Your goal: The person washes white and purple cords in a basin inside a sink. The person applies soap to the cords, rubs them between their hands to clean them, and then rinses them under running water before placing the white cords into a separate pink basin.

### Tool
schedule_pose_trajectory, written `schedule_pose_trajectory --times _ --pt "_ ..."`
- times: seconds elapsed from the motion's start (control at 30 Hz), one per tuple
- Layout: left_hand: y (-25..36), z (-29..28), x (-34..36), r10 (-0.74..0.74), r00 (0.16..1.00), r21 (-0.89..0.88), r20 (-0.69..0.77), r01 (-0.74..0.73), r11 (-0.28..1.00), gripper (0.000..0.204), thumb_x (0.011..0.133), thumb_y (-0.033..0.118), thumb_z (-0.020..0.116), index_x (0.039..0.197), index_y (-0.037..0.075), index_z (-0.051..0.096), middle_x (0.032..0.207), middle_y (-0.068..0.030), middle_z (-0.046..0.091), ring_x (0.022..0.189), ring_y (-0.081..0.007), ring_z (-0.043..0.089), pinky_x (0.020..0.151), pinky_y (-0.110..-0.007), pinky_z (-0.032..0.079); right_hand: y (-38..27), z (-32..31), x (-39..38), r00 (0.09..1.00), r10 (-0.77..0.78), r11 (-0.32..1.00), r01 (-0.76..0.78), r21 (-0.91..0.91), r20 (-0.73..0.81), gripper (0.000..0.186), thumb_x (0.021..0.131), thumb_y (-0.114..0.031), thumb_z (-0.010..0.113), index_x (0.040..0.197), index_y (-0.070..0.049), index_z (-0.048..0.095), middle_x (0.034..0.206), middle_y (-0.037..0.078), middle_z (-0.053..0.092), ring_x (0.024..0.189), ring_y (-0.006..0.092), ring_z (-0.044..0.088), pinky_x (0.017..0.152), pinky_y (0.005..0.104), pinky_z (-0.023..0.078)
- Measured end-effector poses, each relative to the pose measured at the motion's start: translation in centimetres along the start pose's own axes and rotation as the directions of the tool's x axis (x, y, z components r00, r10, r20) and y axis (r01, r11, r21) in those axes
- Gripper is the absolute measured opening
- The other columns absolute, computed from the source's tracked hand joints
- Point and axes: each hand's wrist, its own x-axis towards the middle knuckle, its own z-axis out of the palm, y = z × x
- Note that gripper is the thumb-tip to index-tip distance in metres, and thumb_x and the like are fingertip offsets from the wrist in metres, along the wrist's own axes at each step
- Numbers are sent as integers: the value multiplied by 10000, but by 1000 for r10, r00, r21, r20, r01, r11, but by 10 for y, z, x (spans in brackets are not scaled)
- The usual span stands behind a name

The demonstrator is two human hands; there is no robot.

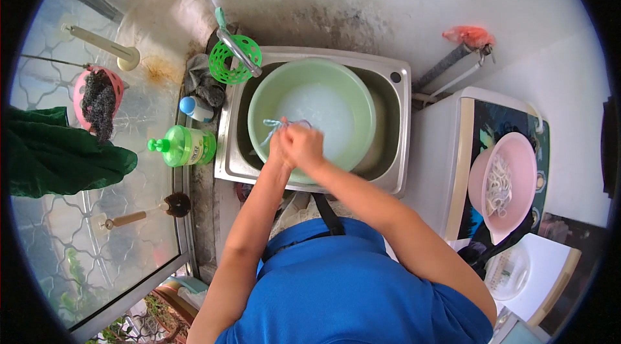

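My left hand (278,148) and my right hand (304,145) are closed and pressed together over the near left part of a light-green basin (367,121). A pale blue cord (272,124) sticks out beyond the fingers of both hands, and the rest of it is hidden in the grip. Cloudy whitish water (320,108) lies in the basin. The basin sits in a stainless steel sink (402,124).
A curved tap (238,53) and green mesh basket (223,69) stand at the sink's far left. Left are a green pump bottle (194,146), a blue-capped bottle (197,109) and a grey cloth (206,82). On the right, a pink basin (525,169) holding white strands tops a washing machine (433,150).
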Motion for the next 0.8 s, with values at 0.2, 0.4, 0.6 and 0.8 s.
schedule_pose_trajectory --times 0.2,0.4,0.6,0.8 --pt "-2 12 6 9 999 79 31 -12 997 243 935 313 381 915 146 556 795 -42 571 665 -175 531 635 -323 474 -9 -12 16 981 123 989 -133 -64 -150 274 753 -183 627 520 -85 518 523 74 533 489 266 553 433 393 410" --pt "-21 39 3 -70 962 274 -265 145 951 280 952 286 324 1043 115 526 929 -47 598 814 -170 577 693 -323 493 28 -10 24 945 243 966 -256 -32 -219 282 750 -211 621 520 -75 530 556 120 542 495 303 546 464 420 402" --pt "-13 59 2 -150 964 395 -218 227 890 312 957 235 294 1063 59 528 954 -68 624 830 -206 626 735 -351 529 59 -10 44 868 494 835 -456 308 -52 308 768 -302 634 695 -6 589 711 121 581 645 277 573 597 359 446" --pt "-8 58 0 27 963 202 -269 29 979 270 872 256 400 960 58 561 888 -72 629 834 -211 613 766 -374 489 30 -18 32 877 443 785 -481 390 189 277 732 -290 681 772 -26 611 719 101 564 661 243 560 666 336 460"
